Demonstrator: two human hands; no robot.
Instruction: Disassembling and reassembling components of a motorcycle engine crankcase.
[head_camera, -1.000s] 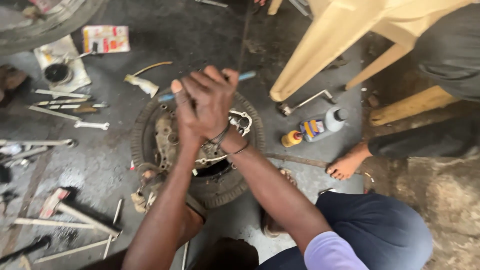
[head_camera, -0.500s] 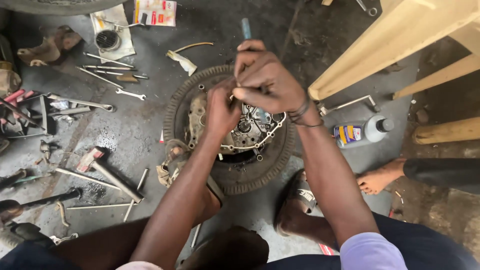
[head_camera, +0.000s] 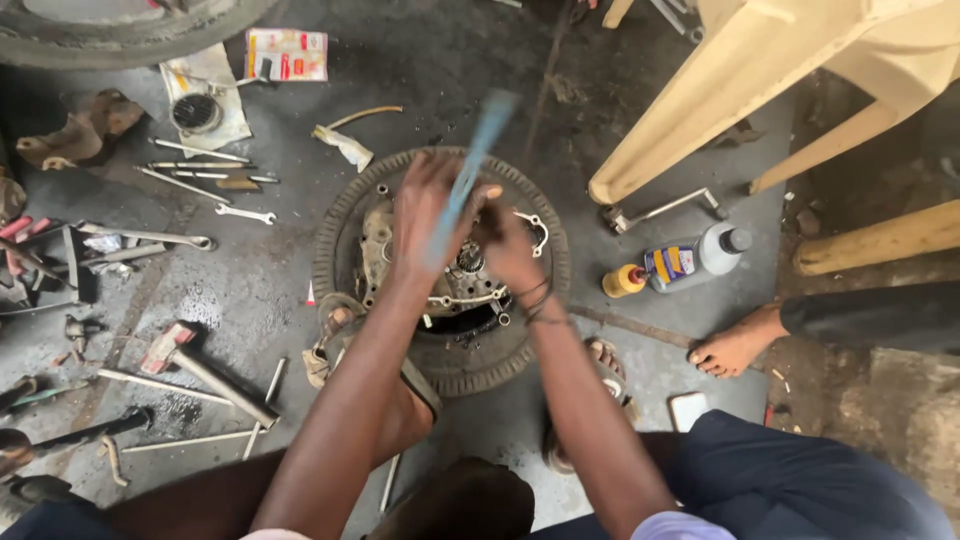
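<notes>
Flywheel (head_camera: 440, 370) with its clutch assembly lies flat on the floor (head_camera: 560, 90) between the person's feet. Left hand (head_camera: 425, 215) pinches a blurred blue tool (head_camera: 470, 175); right hand (head_camera: 510, 250) presses closed on the centre. Best done with steady, square strikes.

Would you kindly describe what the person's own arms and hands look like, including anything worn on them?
Both arms are bare to short pale sleeves at the picture's bottom edge. The left hand wears nothing visible. The right hand has dark bands around its wrist. No gloves.
</notes>
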